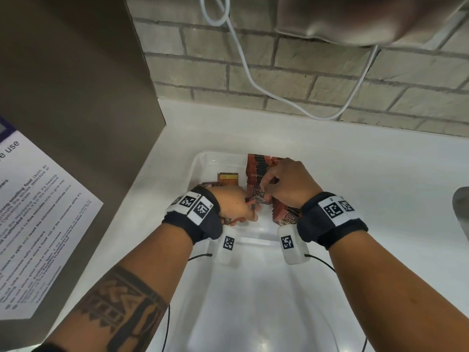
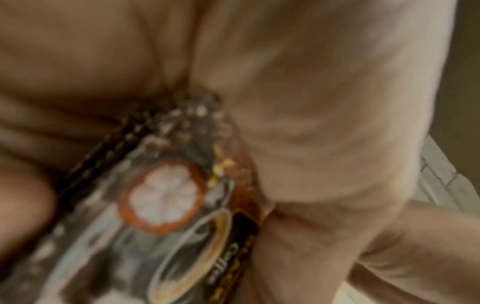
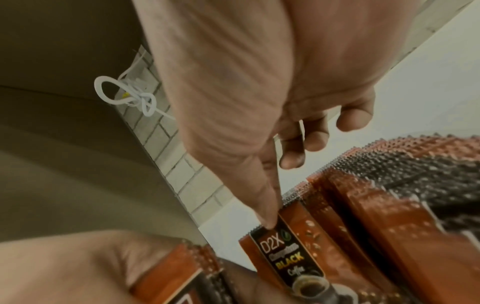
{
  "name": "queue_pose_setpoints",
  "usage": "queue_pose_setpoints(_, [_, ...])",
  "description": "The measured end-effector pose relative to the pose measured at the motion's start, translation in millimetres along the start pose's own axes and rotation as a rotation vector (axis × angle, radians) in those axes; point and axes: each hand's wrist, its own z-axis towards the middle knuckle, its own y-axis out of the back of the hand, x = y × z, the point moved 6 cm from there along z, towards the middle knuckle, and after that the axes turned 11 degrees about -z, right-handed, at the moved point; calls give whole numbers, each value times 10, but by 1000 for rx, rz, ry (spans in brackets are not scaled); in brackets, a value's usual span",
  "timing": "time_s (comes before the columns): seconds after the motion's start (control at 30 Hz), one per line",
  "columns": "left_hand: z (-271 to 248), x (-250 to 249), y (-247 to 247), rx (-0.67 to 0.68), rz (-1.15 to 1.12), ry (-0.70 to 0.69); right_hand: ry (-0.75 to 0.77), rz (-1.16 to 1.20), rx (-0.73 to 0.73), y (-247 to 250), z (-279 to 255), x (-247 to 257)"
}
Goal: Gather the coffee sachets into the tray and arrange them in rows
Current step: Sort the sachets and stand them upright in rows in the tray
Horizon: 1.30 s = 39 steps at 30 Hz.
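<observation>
A clear plastic tray (image 1: 196, 171) sits on the white counter. Along its right side stands a row of brown-and-black coffee sachets (image 1: 257, 167), also seen in the right wrist view (image 3: 389, 197). My right hand (image 1: 266, 185) pinches the top edge of one D2X Black sachet (image 3: 288, 257) at the near end of that row. My left hand (image 1: 250, 212), just left of it over the tray, grips a small bunch of sachets (image 2: 166, 205); that view is blurred. Two loose sachets (image 1: 229, 179) lie at the tray's far left.
A tall brown appliance side with a printed notice (image 1: 38, 212) rises close on the left of the tray. A grey brick wall (image 1: 330, 72) with a hanging white cable (image 1: 253, 80) runs behind. A dark rounded object (image 1: 462, 207) sits at the counter's right edge.
</observation>
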Motion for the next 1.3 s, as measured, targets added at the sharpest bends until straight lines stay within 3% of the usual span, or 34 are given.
queue_pose_setpoints(0.57, [219, -84, -51, -3, 105, 31, -19, -58, 3, -133, 85, -78])
queue_pose_setpoints(1.1, [303, -50, -126, 38, -9, 9, 5, 23, -67, 19, 60, -137])
queue_pose_setpoints(1.3, [124, 22, 18, 62, -231, -60, 34, 130, -89, 146, -68, -138])
